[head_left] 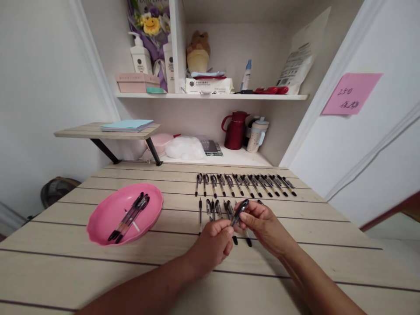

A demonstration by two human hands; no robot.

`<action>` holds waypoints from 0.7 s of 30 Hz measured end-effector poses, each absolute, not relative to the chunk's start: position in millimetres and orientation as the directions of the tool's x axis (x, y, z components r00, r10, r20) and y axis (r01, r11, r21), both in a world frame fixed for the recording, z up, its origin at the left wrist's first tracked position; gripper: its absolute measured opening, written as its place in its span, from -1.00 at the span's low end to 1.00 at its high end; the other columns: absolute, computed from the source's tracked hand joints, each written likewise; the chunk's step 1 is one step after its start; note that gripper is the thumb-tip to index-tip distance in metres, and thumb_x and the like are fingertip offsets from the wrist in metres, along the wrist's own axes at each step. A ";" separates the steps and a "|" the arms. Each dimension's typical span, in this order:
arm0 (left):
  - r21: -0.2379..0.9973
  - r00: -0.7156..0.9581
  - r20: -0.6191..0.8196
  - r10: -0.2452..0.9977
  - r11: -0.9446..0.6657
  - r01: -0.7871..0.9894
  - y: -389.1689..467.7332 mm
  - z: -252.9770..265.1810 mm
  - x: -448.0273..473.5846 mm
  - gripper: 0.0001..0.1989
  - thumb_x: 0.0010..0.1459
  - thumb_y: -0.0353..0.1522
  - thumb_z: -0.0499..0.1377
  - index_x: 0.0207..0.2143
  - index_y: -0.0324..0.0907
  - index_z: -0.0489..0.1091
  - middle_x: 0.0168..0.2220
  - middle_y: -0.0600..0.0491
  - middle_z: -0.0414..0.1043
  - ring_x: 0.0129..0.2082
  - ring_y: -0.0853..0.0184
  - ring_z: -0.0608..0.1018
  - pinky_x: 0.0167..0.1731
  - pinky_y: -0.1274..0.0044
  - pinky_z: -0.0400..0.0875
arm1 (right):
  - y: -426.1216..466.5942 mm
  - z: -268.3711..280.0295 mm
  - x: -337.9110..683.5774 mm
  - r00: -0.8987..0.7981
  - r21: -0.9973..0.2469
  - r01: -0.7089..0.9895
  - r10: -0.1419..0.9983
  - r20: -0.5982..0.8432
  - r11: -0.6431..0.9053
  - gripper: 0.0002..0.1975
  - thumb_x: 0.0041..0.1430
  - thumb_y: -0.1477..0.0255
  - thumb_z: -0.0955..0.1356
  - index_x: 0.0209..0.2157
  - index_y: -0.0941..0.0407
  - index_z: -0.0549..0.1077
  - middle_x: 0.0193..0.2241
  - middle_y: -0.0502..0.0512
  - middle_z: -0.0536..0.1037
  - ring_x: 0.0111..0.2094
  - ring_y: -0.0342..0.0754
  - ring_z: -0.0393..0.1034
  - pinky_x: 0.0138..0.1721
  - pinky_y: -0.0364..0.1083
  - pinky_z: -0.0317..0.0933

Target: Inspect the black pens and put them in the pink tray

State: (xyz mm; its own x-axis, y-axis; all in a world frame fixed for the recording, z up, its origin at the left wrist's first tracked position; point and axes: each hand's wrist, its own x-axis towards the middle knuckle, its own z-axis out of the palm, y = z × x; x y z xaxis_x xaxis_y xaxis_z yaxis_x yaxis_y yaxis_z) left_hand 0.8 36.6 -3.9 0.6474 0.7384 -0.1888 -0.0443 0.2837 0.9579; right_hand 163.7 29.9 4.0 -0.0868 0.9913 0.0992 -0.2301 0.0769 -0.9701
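Note:
Between my two hands, above the table, is a black-capped pen (240, 211). My left hand (215, 243) pinches its lower end, while my right hand (260, 225) has thumb and fingers closed round the capped end. Beneath and beyond the hands lies a row of pens and separate caps, partly hidden by my fingers; one uncapped pen (200, 214) shows at its left end. Farther back, several pens with caps beside them (238, 184) form a second row. To the left, a pink scalloped dish (101, 214) holds a few capped pens (130, 218) and a small white piece.
A small raised shelf (78, 130) on black legs bears blue paper (127, 125) at the back left. Behind the table stand a red jug (236, 131), a pale tumbler (257, 135) and a white plastic bag (185, 148). A pink note (351, 94) is stuck up at right.

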 end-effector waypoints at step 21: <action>0.598 0.490 0.266 0.830 -0.541 0.591 66.6 48.8 -57.0 -0.80 0.02 -0.36 0.03 -0.38 -0.15 0.46 -0.41 0.06 0.34 -0.38 0.36 0.39 -0.38 0.57 0.23 | 10.6 12.2 219.5 0.271 -0.967 0.240 0.950 0.157 0.092 -0.70 -0.04 0.16 0.35 -0.31 0.03 0.51 -0.49 0.09 0.47 -0.55 -0.11 0.24 -0.54 -0.11 0.14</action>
State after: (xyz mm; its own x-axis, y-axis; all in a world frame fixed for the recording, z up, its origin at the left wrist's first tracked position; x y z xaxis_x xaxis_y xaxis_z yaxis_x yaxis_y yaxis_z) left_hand -57.0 66.6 48.8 0.4898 0.8302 0.2663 0.5914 -0.5408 0.5982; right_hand 219.5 10.6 12.2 0.2710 0.9496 0.1572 0.2396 0.0916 -0.9665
